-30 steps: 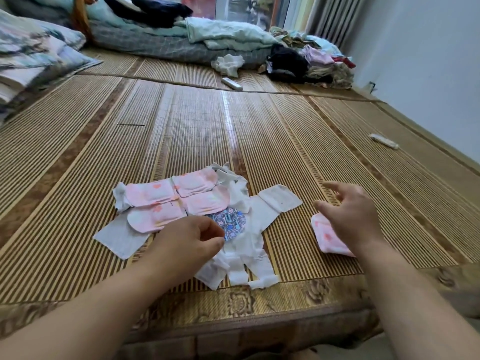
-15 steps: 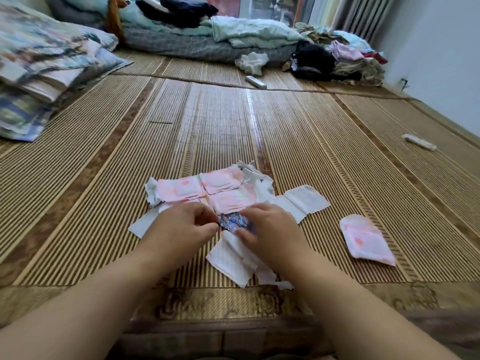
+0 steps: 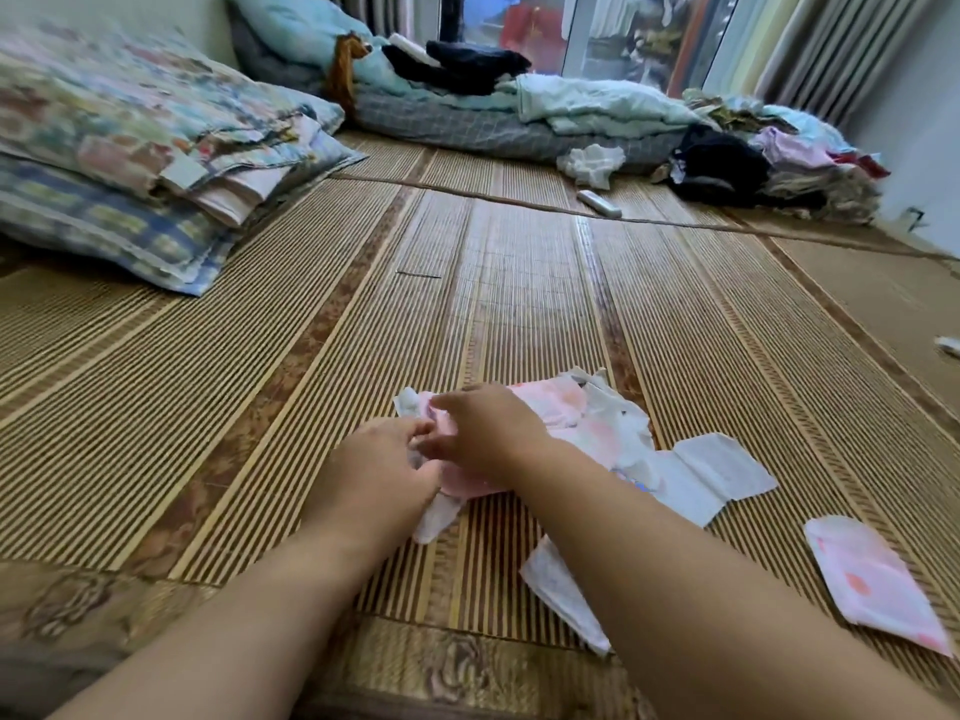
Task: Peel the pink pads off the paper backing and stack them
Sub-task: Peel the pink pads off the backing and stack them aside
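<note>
Several pink pads (image 3: 566, 407) lie on a crumpled white paper backing (image 3: 711, 472) on the bamboo mat. My left hand (image 3: 382, 472) pinches the white backing at the sheet's left end. Beside it, my right hand (image 3: 488, 431) has its fingers curled on the edge of a pink pad (image 3: 462, 483), and the two hands touch. Both hands hide the left pads. One peeled pink pad (image 3: 878, 582) lies alone on the mat at the lower right.
The bamboo mat (image 3: 519, 304) covers the floor. Folded quilts (image 3: 135, 153) are stacked at the left. Bedding and clothes (image 3: 571, 111) are heaped along the far side, with a white remote (image 3: 598, 203) in front. A small white object (image 3: 948, 344) lies at the right edge.
My right hand left the lone pad at the right, crossed to the sheet and moved to its left end beside my left hand. The view tilted left and up.
</note>
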Motion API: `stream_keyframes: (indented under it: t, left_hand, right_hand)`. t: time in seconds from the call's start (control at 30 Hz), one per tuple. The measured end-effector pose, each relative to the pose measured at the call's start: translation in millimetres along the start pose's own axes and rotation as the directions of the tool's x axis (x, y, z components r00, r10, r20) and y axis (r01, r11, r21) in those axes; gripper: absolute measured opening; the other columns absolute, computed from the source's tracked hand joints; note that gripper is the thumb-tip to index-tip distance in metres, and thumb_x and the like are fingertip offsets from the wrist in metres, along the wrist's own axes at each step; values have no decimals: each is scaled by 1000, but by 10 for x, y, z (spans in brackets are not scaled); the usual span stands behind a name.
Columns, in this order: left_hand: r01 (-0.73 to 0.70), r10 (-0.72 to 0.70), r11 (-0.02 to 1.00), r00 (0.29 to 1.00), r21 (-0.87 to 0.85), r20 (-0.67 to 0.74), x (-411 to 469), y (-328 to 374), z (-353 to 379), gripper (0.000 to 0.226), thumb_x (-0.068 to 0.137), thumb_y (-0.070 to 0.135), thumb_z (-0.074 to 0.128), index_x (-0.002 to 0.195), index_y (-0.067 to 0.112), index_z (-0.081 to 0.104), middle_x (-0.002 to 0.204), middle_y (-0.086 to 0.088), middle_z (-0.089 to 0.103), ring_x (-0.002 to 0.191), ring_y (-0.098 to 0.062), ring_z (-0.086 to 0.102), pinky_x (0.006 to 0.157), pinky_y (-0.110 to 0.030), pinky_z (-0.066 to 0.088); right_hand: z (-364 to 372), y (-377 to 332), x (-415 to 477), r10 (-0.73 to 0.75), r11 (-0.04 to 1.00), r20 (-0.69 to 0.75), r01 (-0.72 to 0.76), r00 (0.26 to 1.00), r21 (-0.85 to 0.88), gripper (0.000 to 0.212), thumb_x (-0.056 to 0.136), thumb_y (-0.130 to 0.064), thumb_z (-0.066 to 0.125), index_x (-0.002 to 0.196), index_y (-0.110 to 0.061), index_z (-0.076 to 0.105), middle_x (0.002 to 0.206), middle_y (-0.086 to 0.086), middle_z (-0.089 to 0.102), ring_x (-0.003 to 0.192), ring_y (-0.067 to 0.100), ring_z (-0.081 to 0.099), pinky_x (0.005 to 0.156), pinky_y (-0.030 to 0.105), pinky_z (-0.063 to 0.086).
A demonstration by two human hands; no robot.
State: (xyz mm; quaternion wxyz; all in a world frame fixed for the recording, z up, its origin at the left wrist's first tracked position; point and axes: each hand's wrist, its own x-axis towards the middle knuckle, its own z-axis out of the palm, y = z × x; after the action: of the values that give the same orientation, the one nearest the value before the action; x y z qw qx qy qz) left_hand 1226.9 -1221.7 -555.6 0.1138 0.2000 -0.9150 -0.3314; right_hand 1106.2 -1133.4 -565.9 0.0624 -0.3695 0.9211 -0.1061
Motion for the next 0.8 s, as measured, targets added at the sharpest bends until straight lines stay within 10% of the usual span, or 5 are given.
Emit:
stream_keyframes:
  t: [0.13, 0.27, 0.43, 0.57, 0.8]
  left_hand:
    - [9, -9, 1000, 1000, -1, 14, 42, -33, -3, 49, 82, 32, 62, 130, 28, 54, 126, -1, 60, 115, -18, 53, 94, -32, 43]
    - [21, -21, 1000, 1000, -23, 5, 43, 3, -52, 69, 83, 35, 62, 144, 33, 30, 150, -4, 34, 136, -22, 32, 108, -42, 33]
    - [-201, 198, 979, 976, -35, -89, -75, 279, -87, 78, 81, 39, 60, 143, 45, 12, 155, 5, 23, 140, -20, 16, 112, -46, 20]
    - [-324, 303, 944, 926, -63, -227, -136, 409, -113, 25, 91, 36, 48, 116, 41, 51, 105, 7, 66, 95, -17, 60, 74, -31, 47]
    - [-222, 130, 908, 955, -356, -267, -99, 408, -170, 21, 93, 28, 47, 78, 22, 61, 64, 4, 61, 59, -7, 56, 43, -17, 36]
  right_hand:
    - [98, -22, 80, 8, 999, -114, -13, 993, -42, 21, 83, -23, 48, 77, -16, 66, 83, 9, 65, 85, 31, 58, 70, 34, 47]
    - [-154, -70, 3, 100, 963, -241, -33, 965, 267, 23, 84, -19, 51, 61, -15, 54, 59, 3, 53, 60, 23, 51, 54, 30, 35]
    - [-666, -138, -449, -100, 947, -342, 195, 934, 254, 19, 84, -22, 55, 74, -11, 67, 64, 2, 65, 58, 19, 58, 54, 30, 43]
    - [-756, -42, -723, -71, 890, -307, 199, 949, 409, 24, 85, -23, 59, 62, -16, 59, 51, -7, 52, 45, 6, 41, 47, 30, 37]
    - [-486, 233, -877, 14, 675, -70, 42, 997, 737, 21, 72, -18, 79, 65, -35, 68, 57, -16, 65, 55, -3, 59, 55, 16, 47]
